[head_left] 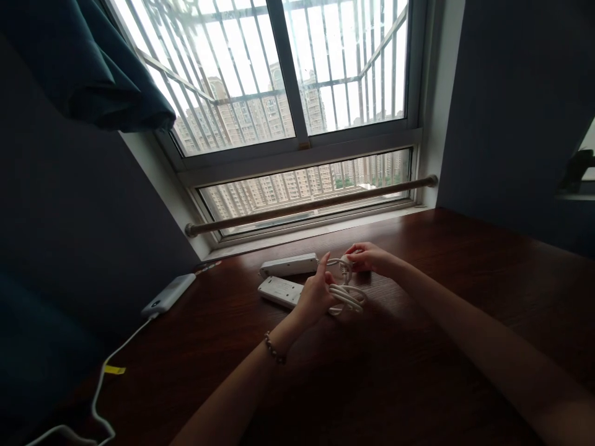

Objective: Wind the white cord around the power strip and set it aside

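Note:
Two white power strips lie on the dark wooden desk (pixel 418 347) near the window: one further back (pixel 288 266), one closer (pixel 277 290). A coiled white cable (pixel 348 296) sits beside them. My left hand (pixel 316 291) is closed around the coil, with a finger raised. My right hand (pixel 367 257) pinches the upper end of the same cable, just right of the rear strip. A bead bracelet (pixel 274 349) is on my left wrist.
A third white power strip (pixel 168 294) lies at the desk's left edge, its cable (pixel 100 387) with a yellow tag trailing toward me. A wooden rod (pixel 311 204) spans the barred window. A dark curtain (pixel 88 68) hangs at upper left.

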Motion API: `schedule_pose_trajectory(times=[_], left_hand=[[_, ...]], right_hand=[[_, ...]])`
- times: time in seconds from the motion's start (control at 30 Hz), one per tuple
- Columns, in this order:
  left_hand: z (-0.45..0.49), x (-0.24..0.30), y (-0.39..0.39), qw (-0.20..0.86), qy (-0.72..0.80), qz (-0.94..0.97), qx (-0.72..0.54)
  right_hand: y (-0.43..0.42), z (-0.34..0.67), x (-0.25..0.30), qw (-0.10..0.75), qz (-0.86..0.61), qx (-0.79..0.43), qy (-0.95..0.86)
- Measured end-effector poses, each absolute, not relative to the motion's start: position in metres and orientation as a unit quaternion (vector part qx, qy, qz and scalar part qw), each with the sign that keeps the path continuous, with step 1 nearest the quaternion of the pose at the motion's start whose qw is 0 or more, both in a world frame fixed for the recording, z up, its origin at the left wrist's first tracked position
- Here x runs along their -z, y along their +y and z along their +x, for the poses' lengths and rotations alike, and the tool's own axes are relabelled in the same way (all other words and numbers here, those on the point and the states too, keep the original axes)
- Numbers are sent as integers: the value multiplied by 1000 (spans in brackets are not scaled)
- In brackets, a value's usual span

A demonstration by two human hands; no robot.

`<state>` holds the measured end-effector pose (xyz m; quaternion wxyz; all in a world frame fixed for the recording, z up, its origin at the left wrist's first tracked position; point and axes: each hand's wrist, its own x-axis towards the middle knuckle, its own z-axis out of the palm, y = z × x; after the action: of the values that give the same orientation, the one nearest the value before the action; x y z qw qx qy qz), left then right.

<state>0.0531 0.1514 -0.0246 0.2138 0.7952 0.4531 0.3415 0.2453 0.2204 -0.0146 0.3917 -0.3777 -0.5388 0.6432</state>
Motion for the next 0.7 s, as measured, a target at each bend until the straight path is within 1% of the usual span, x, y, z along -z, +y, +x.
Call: schedule_pose_trajectory(times=[0.07, 0.2, 0.23, 0.27, 0.3, 0.37, 0.47, 0.57, 0.7], left_hand=[[52, 23, 152, 184, 458, 801, -340], [50, 17, 151, 23, 506, 789, -348], [49, 17, 152, 5, 512, 780, -360], [48, 17, 153, 13, 510, 773, -376], [47, 18, 155, 46, 500, 771, -391], [44, 21, 161, 155, 471, 762, -415], [40, 26, 170, 313, 454, 709, -440], [38, 28, 174, 372, 448, 676, -452], [37, 25, 173, 396, 432, 664, -464]], right_hand=[[222, 245, 18, 383, -354, -662, -539], [221, 245, 19, 380, -303, -683, -546], [220, 245, 18, 376, -290, -687, -550], [218, 245, 17, 370, -277, -693, -554], [216, 245, 15, 362, -264, -699, -557], [210, 242, 12, 336, -246, -702, -577], [197, 231, 8, 272, -222, -677, -647], [185, 218, 5, 254, -234, -637, -689], [184, 211, 5, 291, -293, -542, -731]])
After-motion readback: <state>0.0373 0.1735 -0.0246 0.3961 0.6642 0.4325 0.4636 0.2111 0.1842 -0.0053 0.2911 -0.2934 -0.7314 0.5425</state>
